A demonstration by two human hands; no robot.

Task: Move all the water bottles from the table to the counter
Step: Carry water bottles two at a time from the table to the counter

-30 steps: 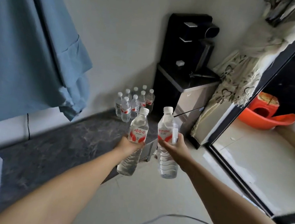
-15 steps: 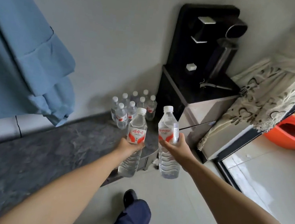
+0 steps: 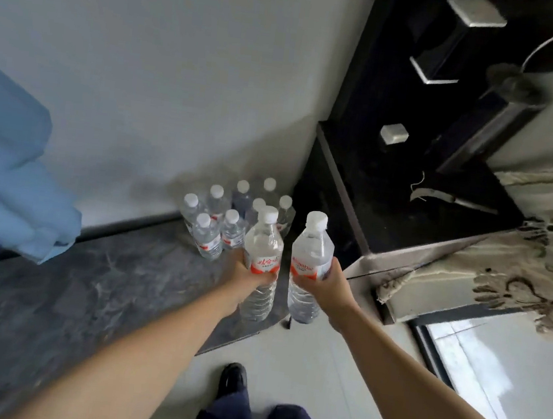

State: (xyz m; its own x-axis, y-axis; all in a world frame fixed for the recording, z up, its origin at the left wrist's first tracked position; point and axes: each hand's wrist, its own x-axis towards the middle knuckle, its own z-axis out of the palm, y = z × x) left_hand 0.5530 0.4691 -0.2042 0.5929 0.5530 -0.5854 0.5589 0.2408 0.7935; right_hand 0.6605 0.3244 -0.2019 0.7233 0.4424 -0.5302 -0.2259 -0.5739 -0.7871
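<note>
Currently, left hand (image 3: 250, 273): grips upright bottle (image 3: 261, 259).
Right hand (image 3: 327, 284): grips second bottle (image 3: 310, 261).
Surface (image 3: 86, 291) edge: beneath both bottles.
Cluster (image 3: 229, 221): back corner.

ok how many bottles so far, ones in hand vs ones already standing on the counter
Bottles in hand: 2, one in the left hand and one in the right hand.
Bottles standing on the counter: 8 caps visible in the cluster by the wall.
Total: 10

Head view, steeply downward, near counter (image 3: 86, 291)
</note>
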